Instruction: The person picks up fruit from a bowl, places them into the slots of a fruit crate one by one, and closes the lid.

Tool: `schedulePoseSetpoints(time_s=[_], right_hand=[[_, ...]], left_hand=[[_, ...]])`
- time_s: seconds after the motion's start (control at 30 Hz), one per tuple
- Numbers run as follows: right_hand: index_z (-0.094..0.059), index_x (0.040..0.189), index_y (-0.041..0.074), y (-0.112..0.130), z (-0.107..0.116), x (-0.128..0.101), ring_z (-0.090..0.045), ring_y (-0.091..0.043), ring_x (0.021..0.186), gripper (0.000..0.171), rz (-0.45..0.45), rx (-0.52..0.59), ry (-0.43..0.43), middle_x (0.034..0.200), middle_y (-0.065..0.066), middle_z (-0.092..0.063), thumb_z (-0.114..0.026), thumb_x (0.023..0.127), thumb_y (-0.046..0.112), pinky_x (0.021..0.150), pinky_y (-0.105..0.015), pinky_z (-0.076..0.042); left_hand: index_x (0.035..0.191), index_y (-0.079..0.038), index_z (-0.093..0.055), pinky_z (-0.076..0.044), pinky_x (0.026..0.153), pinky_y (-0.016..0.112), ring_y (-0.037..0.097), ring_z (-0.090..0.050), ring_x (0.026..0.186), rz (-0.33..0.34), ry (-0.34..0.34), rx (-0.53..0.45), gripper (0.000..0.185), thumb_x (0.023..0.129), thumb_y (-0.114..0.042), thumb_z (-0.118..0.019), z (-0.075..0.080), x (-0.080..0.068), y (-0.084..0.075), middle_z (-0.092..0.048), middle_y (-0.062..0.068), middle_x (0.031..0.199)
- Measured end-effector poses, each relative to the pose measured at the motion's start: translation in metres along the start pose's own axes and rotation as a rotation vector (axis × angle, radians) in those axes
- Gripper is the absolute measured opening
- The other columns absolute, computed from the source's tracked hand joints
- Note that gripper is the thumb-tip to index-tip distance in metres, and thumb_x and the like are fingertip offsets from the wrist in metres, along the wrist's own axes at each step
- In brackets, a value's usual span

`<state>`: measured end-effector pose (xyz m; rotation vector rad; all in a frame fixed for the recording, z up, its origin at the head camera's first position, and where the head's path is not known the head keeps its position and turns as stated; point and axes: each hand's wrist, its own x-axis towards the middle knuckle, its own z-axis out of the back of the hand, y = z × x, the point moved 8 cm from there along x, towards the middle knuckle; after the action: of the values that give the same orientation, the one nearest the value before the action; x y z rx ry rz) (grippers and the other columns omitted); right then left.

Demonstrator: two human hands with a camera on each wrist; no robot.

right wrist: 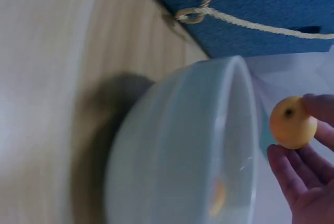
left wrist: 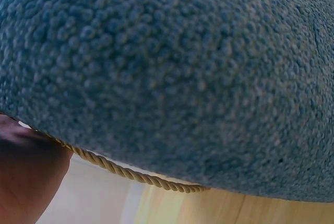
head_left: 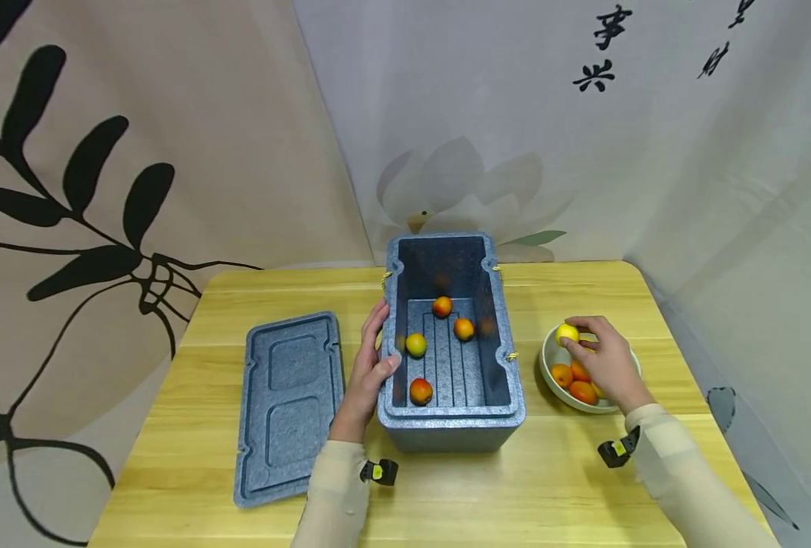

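My right hand point(head_left: 607, 365) pinches a small round yellow fruit point(head_left: 567, 333) between thumb and fingers, over the rim of a pale bowl point(head_left: 549, 352). In the right wrist view the fruit point(right wrist: 293, 122) shows a dark dimple and is just beyond the bowl's rim point(right wrist: 237, 78). Orange fruits point(head_left: 583, 393) lie in the bowl, partly hidden by the hand. My left hand point(head_left: 364, 380) grips the left wall of a blue-grey foam box point(head_left: 452, 423), thumb over its rim. Inside the box are a yellow fruit point(head_left: 415, 345) and several red-orange ones point(head_left: 421, 391).
The foam lid point(head_left: 289, 411) lies flat on the wooden table point(head_left: 186, 426), left of the box. Twisted yellow cord point(left wrist: 130, 173) runs along the box's side. A printed cloth point(head_left: 488, 114) hangs behind the table.
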<state>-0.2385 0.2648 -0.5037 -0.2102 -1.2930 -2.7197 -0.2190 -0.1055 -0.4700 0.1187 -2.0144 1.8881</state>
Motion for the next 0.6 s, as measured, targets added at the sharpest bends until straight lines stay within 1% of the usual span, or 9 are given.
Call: schedulePoseSetpoints(time_s=[0.07, 0.13, 0.17, 0.23, 0.33, 0.4, 0.47, 0.53, 0.6], right_hand=[[-0.060, 0.125, 0.001, 0.005, 0.003, 0.002, -0.055, -0.031, 0.111, 0.036, 0.011, 0.003, -0.013, 0.120, -0.013, -0.056, -0.066, 0.094, 0.017, 0.089, -0.038, -0.050], [-0.059, 0.125, 0.001, 0.009, 0.005, 0.003, -0.055, -0.031, 0.111, 0.036, 0.010, 0.007, -0.014, 0.120, -0.013, -0.056, -0.066, 0.094, 0.019, 0.089, -0.042, -0.049], [-0.060, 0.125, 0.001, 0.010, 0.006, 0.004, -0.055, -0.031, 0.111, 0.036, 0.005, 0.008, -0.015, 0.121, -0.012, -0.056, -0.065, 0.094, 0.019, 0.090, -0.042, -0.049], [-0.059, 0.125, 0.001, 0.011, 0.007, 0.004, -0.055, -0.031, 0.112, 0.037, -0.007, 0.010, -0.017, 0.121, -0.012, -0.056, -0.065, 0.095, 0.021, 0.090, -0.040, -0.049], [-0.060, 0.125, 0.001, 0.013, 0.010, 0.006, -0.055, -0.030, 0.112, 0.038, -0.013, 0.015, -0.030, 0.121, -0.012, -0.056, -0.065, 0.095, 0.023, 0.089, -0.032, -0.050], [-0.060, 0.126, 0.001, 0.015, 0.012, 0.008, -0.055, -0.030, 0.112, 0.038, -0.006, 0.015, -0.042, 0.120, -0.012, -0.056, -0.065, 0.095, 0.024, 0.089, -0.027, -0.050], [-0.060, 0.125, 0.001, 0.019, 0.014, 0.011, -0.055, -0.029, 0.112, 0.039, 0.006, 0.015, -0.051, 0.120, -0.011, -0.057, -0.065, 0.095, 0.024, 0.088, -0.025, -0.049], [-0.060, 0.126, 0.002, 0.023, 0.017, 0.015, -0.056, -0.028, 0.111, 0.039, 0.016, 0.013, -0.058, 0.120, -0.011, -0.057, -0.065, 0.095, 0.026, 0.089, -0.027, -0.049], [-0.060, 0.126, 0.003, 0.029, 0.019, 0.020, -0.057, -0.027, 0.109, 0.040, 0.028, 0.016, -0.065, 0.121, -0.010, -0.057, -0.064, 0.095, 0.027, 0.090, -0.033, -0.049]], left_hand=[[0.155, -0.011, -0.027, -0.027, 0.104, 0.065, 0.026, -0.017, 0.144, -0.002, 0.001, -0.006, 0.075, 0.087, -0.026, -0.052, 0.000, 0.000, 0.000, -0.014, 0.000, 0.162], [0.156, -0.011, -0.027, -0.030, 0.103, 0.063, 0.030, -0.019, 0.143, -0.002, 0.005, -0.013, 0.075, 0.087, -0.026, -0.052, 0.000, 0.000, 0.001, -0.014, 0.001, 0.162], [0.156, -0.011, -0.027, -0.033, 0.104, 0.059, 0.031, -0.020, 0.142, 0.000, 0.007, -0.017, 0.075, 0.087, -0.026, -0.052, 0.000, -0.001, 0.001, -0.013, 0.001, 0.162], [0.156, -0.011, -0.026, -0.037, 0.103, 0.052, 0.035, -0.022, 0.142, 0.002, 0.016, -0.029, 0.075, 0.087, -0.025, -0.052, -0.001, -0.002, 0.002, -0.013, 0.001, 0.162], [0.156, -0.012, -0.026, -0.040, 0.102, 0.040, 0.036, -0.022, 0.141, 0.009, 0.020, -0.035, 0.074, 0.087, -0.025, -0.052, -0.002, -0.002, 0.002, -0.013, 0.000, 0.162], [0.156, -0.013, -0.026, -0.040, 0.102, 0.036, 0.034, -0.022, 0.142, 0.012, 0.017, -0.036, 0.075, 0.087, -0.025, -0.052, -0.002, -0.002, 0.002, -0.013, 0.000, 0.162], [0.156, -0.013, -0.027, -0.040, 0.102, 0.037, 0.032, -0.023, 0.142, 0.015, 0.013, -0.033, 0.075, 0.087, -0.025, -0.052, -0.002, -0.002, 0.002, -0.013, -0.001, 0.162], [0.156, -0.014, -0.027, -0.039, 0.103, 0.041, 0.029, -0.022, 0.142, 0.016, 0.008, -0.026, 0.075, 0.087, -0.025, -0.052, -0.001, -0.001, 0.002, -0.013, -0.001, 0.162], [0.156, -0.014, -0.027, -0.037, 0.104, 0.048, 0.028, -0.021, 0.142, 0.015, 0.005, -0.023, 0.074, 0.087, -0.025, -0.052, 0.000, -0.001, 0.001, -0.013, -0.002, 0.162]])
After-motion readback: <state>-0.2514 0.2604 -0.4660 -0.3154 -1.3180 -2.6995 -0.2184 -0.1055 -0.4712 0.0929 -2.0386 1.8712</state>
